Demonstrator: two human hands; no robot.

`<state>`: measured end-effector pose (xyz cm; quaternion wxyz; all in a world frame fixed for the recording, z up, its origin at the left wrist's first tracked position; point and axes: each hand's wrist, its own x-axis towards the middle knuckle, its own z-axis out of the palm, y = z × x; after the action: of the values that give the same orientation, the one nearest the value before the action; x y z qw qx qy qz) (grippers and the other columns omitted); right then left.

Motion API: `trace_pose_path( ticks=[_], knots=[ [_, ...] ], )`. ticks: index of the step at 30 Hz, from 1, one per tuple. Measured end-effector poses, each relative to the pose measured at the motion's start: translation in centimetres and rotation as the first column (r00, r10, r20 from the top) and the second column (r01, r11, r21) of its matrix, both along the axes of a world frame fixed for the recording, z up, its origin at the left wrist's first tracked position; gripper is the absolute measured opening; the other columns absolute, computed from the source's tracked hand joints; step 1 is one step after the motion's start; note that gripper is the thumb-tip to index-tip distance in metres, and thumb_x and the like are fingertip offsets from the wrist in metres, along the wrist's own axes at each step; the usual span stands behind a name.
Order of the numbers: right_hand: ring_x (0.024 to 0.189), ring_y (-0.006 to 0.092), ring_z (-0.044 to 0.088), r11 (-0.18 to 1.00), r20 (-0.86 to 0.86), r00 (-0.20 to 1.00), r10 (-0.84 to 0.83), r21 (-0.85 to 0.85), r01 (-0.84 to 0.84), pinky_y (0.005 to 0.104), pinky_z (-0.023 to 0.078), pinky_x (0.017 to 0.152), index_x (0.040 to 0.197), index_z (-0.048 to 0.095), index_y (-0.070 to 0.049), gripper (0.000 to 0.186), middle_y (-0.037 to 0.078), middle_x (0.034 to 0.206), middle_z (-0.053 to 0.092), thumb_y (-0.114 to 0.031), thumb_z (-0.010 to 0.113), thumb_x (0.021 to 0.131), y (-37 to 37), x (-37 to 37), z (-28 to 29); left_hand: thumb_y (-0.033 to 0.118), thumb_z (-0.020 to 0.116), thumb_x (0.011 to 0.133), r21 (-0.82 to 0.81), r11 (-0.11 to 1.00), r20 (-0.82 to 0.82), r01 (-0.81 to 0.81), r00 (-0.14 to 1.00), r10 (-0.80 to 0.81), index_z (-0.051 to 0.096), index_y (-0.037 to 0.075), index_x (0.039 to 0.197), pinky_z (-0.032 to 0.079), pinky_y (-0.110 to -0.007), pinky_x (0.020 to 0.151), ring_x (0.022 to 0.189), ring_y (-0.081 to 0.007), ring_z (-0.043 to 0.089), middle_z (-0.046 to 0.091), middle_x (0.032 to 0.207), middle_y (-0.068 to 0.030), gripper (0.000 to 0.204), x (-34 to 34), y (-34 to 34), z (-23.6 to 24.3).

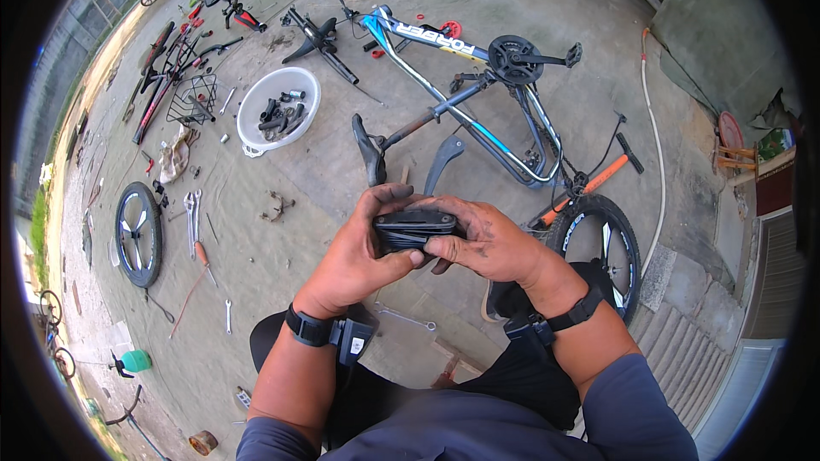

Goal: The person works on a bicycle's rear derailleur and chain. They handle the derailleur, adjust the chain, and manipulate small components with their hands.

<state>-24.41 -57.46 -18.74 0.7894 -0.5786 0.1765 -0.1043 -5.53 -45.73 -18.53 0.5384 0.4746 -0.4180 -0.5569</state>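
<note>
My left hand (367, 252) and my right hand (483, 243), both with dark-smudged fingers, are closed around a black folding multitool (414, 224) at the centre. My thumbs press against its near side. Just beyond them lie a black saddle (368, 147) on a seatpost and a black curved plastic piece (444, 154). The seatpost joins a blue-and-white bicycle frame (405, 61) with a black crankset (515, 58), lying on the ground at the upper right.
A white basin (253, 137) of small parts, wrenches (196, 213), a screwdriver (202, 253) and loose wheels (137, 268) (628, 290) lie around. An orange pump (598, 172) is at right, near a hose (649, 119). Bicycle parts (175, 77) cover the upper left. Ridged steps (683, 350) are lower right.
</note>
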Motion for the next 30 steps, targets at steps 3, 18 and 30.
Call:
trace_pose_path(
  ticks=[3,18,30],
  knots=[
    [0.092,0.0118,0.066,0.999,0.011,0.999,-0.031,-0.039,0.032,0.0275,0.058,0.076,0.144,0.05,-0.006,0.05,0.004,0.112,0.066,-0.016,0.069,0.099,0.2,0.0,-0.4,0.01,0.079,0.088,-0.033,0.999,-0.009,-0.02,1.0,0.02,0.038,-0.006,0.141,0.048,-0.037,0.105,0.123,-0.0227,0.057,0.055,0.135,-0.0186,0.068,0.1,0.0,-0.3],
    [0.086,0.0207,0.071,0.762,0.0,0.988,-0.153,-0.637,0.118,0.0335,0.058,0.073,0.135,0.051,-0.001,0.048,0.015,0.104,0.07,-0.008,0.071,0.092,0.4,-0.1,-1.4,0.009,0.071,0.09,0.076,0.995,0.057,-0.06,0.997,0.056,0.038,-0.008,0.142,0.05,-0.035,0.099,0.113,-0.0181,0.059,0.057,0.128,-0.0156,0.063,-0.6,-0.3,-0.5],
    [0.088,0.0202,0.074,0.967,-0.002,0.97,-0.244,-0.078,0.243,0.0293,0.061,0.071,0.135,0.051,0.001,0.045,0.013,0.111,0.068,-0.021,0.067,0.099,-0.1,-0.4,-0.5,0.03,0.072,0.086,0.062,0.997,-0.277,-0.046,0.959,0.062,0.034,-0.01,0.147,0.051,-0.042,0.102,0.119,-0.0293,0.063,0.059,0.133,-0.0225,0.082,1.0,0.3,-0.9]
  ],
)
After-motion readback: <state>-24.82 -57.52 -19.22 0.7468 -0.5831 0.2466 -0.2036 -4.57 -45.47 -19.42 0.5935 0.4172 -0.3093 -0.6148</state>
